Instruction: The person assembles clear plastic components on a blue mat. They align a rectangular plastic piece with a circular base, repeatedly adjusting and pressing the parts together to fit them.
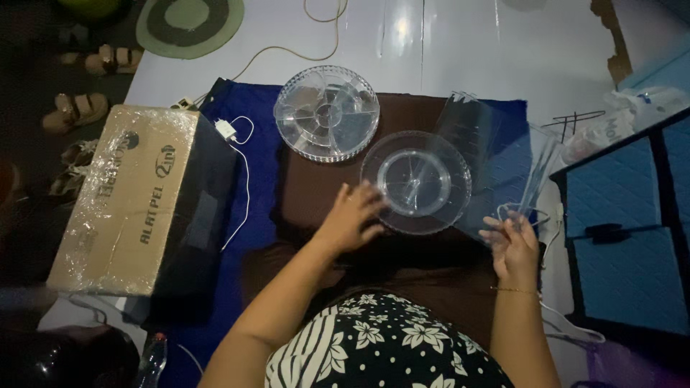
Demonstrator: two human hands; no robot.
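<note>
Left hand (351, 219): fingers spread, resting on near-left rim of clear round plate (415, 182), centre of brown cloth (316, 194).
Right hand (512, 241): pinching clear plastic sheet (471, 154), right.
Handling: steadying the rim, keeping the sheet lifting evenly.

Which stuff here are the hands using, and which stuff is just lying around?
In use:
- left hand touching the clear round lid
- right hand holding a clear plastic sheet
- clear divided tray, just behind the lid

Just lying about:
- cardboard box wrapped in plastic film
- white charger
- sandals
- round green mat
- plastic bottle
</note>
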